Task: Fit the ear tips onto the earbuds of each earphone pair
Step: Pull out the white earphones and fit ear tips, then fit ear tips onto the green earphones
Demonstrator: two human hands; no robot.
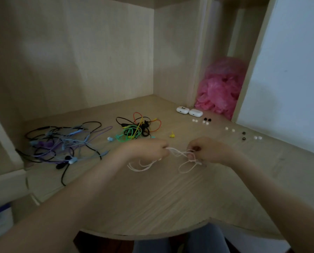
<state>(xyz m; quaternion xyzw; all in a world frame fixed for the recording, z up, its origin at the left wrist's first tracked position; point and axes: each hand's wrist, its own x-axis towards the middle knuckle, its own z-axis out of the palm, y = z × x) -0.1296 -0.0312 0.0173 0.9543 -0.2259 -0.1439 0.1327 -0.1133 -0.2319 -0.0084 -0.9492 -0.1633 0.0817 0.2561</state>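
Together, left hand and right hand each pinch the pale earphone cable, stretched between them over the desk. Beyond that cable lie colourful earphone tangles; loose ear tips sit beyond it, rightward.

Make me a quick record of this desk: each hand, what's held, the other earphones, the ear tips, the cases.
left hand: grips the pale earphone cable
right hand: pinches the same cable
cable state: tangled, loops hanging below both hands
other earphones: purple and black pile at left; green and orange pile mid-desk
ear tips: loose, white and black, scattered along the right of the desk
white cases: two, side by side near the pink bag
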